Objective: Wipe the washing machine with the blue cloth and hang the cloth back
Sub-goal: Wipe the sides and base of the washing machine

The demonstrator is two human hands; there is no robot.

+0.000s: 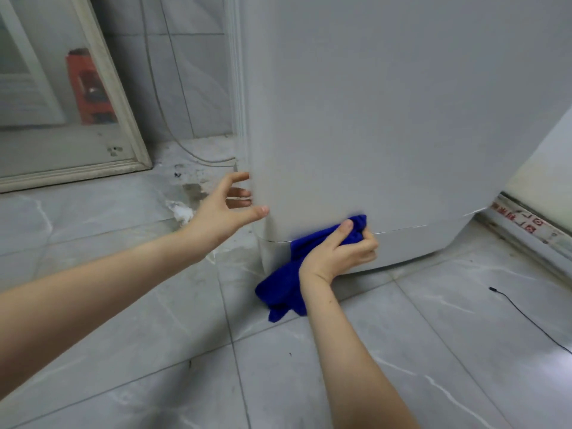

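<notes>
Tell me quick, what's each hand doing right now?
Left hand: open, fingers spread at the washing machine corner.
Right hand: grips the blue cloth against the machine.

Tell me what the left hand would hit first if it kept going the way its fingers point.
The washing machine: the left hand has its spread fingers pointing at the machine's lower left corner edge. They look nearly on it, though depth is unclear.

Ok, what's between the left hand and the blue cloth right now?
Only the lower corner of the tall white washing machine; nothing else separates the left hand from the crumpled blue cloth held by the right hand. Head view.
</notes>
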